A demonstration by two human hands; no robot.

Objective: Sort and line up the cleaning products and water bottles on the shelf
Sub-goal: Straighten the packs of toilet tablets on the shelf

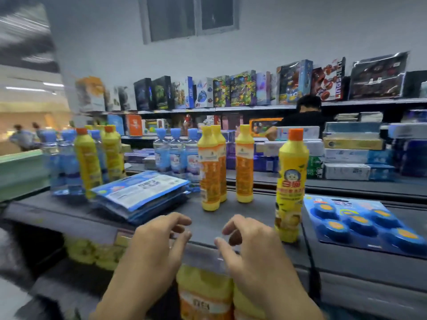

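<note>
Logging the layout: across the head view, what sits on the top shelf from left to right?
Mixed cluster of bottles, stack of blue packets, three water bottles, pair of yellow-capped bottles, single yellow-capped bottle, orange-capped bottle, blue blister card.

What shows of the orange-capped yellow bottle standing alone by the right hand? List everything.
The detergent bottle is slim glossy yellow plastic, orange cap on, with a label showing a cartoon face and red characters. It stands upright near the front edge of the dark shelf, apart from other bottles, just left of a blue blister card. The right hand hovers beside its base, not gripping it.
</note>
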